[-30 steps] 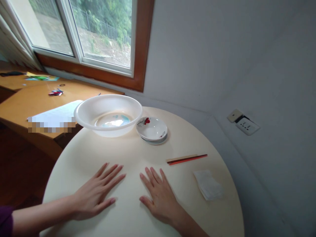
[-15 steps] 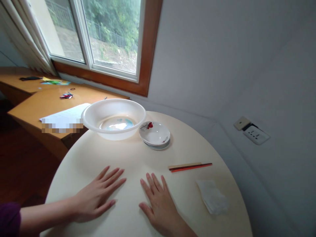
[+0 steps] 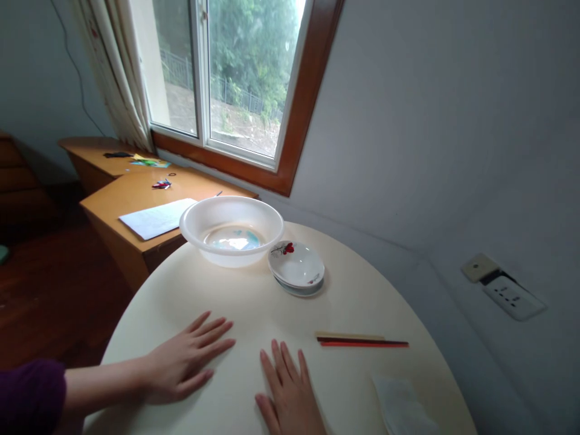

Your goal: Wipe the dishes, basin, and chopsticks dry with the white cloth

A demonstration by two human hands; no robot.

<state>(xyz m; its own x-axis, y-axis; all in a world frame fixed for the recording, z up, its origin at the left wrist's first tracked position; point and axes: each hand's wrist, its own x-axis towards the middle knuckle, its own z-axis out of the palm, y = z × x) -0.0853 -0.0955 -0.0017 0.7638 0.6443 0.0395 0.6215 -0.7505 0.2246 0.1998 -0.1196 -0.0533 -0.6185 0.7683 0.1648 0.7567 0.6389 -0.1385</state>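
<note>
My left hand (image 3: 185,359) lies palm down on the cream round table (image 3: 217,296), its fingers spread and nothing in it. Beside it, my right hand (image 3: 290,386) also rests flat with fingers apart, partly cut off by the bottom edge. Beyond the hands stands a translucent white plastic basin (image 3: 231,257). Touching or close to its right side are stacked white dishes (image 3: 299,269) with a red flower print. To the right of my right hand lie several chopsticks (image 3: 362,340), pale, dark and red. Nearer to me is a folded white tissue (image 3: 401,405).
A wooden desk (image 3: 136,193) adjoins the table at the far left, with a sheet of paper (image 3: 156,219) and small coloured items (image 3: 162,184) on it. Behind are a window (image 3: 249,78) and a curtain (image 3: 118,72). A wall socket (image 3: 514,297) is at the right.
The view has shifted and tilted, so the table and its things appear lower and further right. Both hands stay flat on the table; nothing has been picked up.
</note>
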